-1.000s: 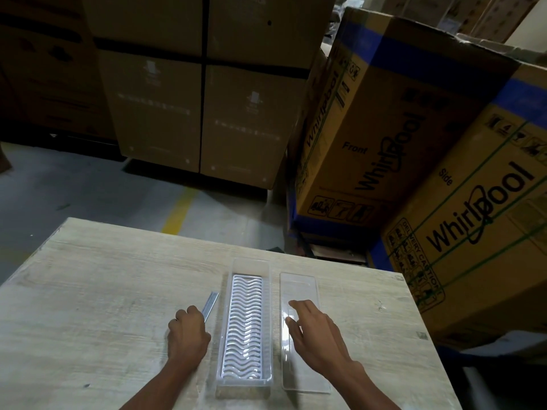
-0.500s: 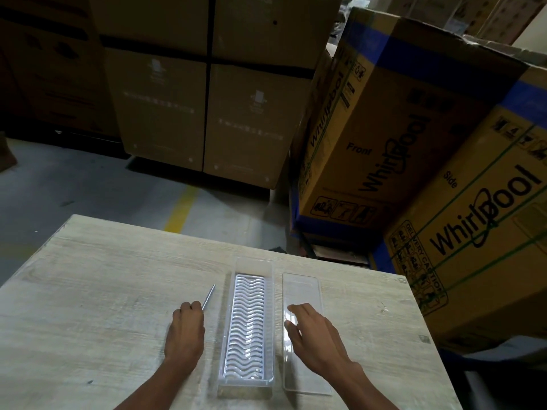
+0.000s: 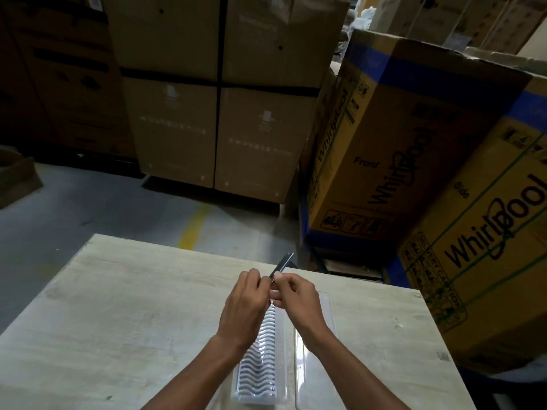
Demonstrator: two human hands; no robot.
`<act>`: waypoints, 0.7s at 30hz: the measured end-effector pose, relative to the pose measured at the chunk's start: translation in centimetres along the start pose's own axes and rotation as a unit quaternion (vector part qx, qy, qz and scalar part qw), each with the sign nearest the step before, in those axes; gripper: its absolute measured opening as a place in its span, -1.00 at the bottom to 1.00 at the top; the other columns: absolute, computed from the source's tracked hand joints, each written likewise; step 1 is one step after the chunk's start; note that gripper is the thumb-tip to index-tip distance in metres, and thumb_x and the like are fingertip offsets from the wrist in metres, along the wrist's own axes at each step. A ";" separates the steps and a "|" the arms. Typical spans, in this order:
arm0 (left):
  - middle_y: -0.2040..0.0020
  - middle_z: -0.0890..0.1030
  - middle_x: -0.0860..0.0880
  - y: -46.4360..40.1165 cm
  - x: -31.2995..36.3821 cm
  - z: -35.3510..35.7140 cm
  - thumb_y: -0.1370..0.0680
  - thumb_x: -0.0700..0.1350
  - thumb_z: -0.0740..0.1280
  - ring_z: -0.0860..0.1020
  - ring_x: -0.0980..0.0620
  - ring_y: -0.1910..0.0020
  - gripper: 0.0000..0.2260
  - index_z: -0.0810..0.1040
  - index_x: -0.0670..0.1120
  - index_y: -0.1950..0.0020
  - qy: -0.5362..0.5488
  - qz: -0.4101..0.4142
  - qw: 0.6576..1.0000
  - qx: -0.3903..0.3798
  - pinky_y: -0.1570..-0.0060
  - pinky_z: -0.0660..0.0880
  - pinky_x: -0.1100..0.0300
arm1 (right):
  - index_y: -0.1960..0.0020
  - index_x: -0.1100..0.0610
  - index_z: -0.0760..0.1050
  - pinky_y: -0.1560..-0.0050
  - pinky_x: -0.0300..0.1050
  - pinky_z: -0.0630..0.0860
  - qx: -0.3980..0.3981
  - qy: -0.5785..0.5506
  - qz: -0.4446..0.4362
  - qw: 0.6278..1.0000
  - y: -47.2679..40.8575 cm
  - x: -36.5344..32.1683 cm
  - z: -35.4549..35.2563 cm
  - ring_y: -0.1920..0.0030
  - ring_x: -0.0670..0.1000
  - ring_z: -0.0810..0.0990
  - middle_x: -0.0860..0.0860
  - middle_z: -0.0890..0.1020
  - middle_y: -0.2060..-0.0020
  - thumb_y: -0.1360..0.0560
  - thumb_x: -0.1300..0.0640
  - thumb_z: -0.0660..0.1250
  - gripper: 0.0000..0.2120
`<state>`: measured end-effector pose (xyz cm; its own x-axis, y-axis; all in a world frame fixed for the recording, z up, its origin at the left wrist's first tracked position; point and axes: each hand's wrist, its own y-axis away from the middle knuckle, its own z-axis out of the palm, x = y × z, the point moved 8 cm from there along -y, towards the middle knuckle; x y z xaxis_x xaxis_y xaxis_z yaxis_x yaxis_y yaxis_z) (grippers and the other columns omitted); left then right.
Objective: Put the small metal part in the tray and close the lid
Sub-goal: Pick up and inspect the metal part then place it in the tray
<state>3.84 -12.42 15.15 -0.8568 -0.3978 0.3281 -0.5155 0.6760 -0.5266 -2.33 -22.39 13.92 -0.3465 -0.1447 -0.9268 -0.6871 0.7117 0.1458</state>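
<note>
Now both hands are up over the far end of the tray (image 3: 258, 365). Left hand (image 3: 247, 303) & right hand (image 3: 296, 303) are each pinched onto the metal part (image 3: 282, 263), a thin flat strip poking up & away, above the table (image 3: 133, 315). Tray w/ wavy insert sits open; clear lid (image 3: 313, 374) lies flat just beside it on the right.
</note>
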 end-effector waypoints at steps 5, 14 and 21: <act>0.18 0.46 -0.09 -1.1 2.1 -1.8 -0.46 -0.29 0.41 0.44 -0.08 0.21 -0.77 0.42 -0.08 0.02 -0.017 0.050 0.998 0.042 0.25 0.48 0.08 | 0.16 0.20 0.65 0.01 0.09 0.71 0.033 -0.058 0.000 0.998 -0.5 -1.4 -1.4 0.15 0.14 0.74 0.16 0.73 0.25 -0.58 0.10 0.36 -0.77; 0.00 0.59 0.08 -2.3 0.4 -4.3 -0.49 0.01 0.46 0.59 0.11 0.23 -0.71 0.53 -0.02 -0.15 0.293 -0.176 0.940 -0.009 0.18 0.58 0.24 | 0.07 0.31 0.62 0.16 -0.03 0.71 0.026 -0.112 -0.005 0.993 -0.7 -4.6 -4.1 0.11 0.24 0.73 0.29 0.72 0.17 -0.60 0.20 0.32 -0.81; 0.19 0.70 -0.09 -2.3 0.7 -4.0 -0.55 -0.22 0.39 0.66 -0.01 0.23 -0.92 0.67 -0.11 0.09 0.508 -0.319 0.792 -0.116 0.09 0.68 0.02 | 0.05 0.28 0.63 0.14 -0.03 0.70 0.005 -0.118 -0.023 0.993 -0.4 -8.0 -6.5 0.16 0.15 0.76 0.22 0.75 0.18 -0.60 0.21 0.33 -0.84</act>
<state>4.45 -11.80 19.69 0.0895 -0.0803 0.9927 -0.7222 0.6811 0.1202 -3.45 -26.03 23.50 -0.1553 -0.0138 -0.9878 -0.6925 0.7146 0.0989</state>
